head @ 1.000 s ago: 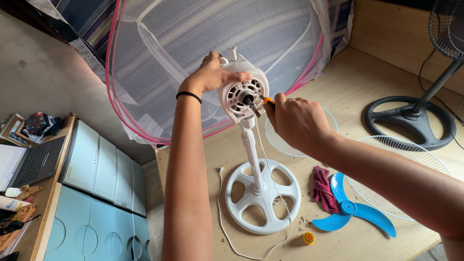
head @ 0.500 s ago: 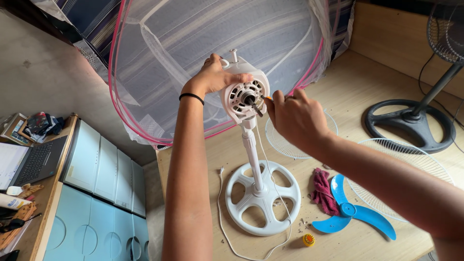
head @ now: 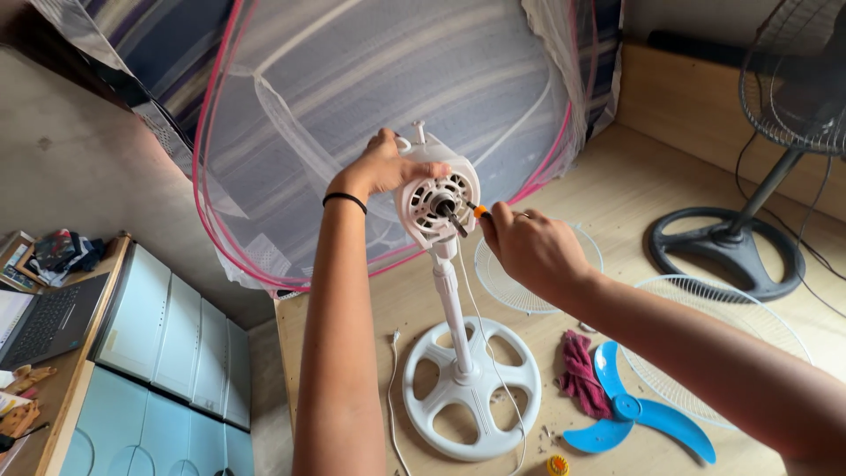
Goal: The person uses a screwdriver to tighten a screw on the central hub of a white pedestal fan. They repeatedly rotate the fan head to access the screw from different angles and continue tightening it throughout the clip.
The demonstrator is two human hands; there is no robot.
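1. At centre frame, a white pedestal fan motor housing (head: 438, 204) stands on its upright pole (head: 451, 304), which rises from the white round base (head: 471, 388) at lower centre. The housing's open face and bare shaft (head: 449, 216) point toward the lower right of the frame.
2. Left hand (head: 383, 166): it lies on the upper left of the housing, fingers curled closed over the top and rear of the casing, thumb along the front rim. A black band circles the wrist.
3. Right hand (head: 529, 247): it sits just right of the housing face, fingers bunched shut around a small screwdriver with an orange handle (head: 479, 211). Only the handle tip shows between thumb and forefinger.
4. Key relation: the screwdriver's long axis runs from lower right up to the left, its dark shank meeting the housing face close beside the shaft. Whether the tip sits in a screw head cannot be told. The right hand is the nearer one to the housing face; the left holds from behind.
5. Surroundings: a blue fan blade (head: 639, 410) and red rag (head: 582, 375) lie on the wooden floor (head: 652, 194) at lower right, with wire guards (head: 723, 348) near them. A pink-rimmed mesh net (head: 352, 97) fills the upper frame.
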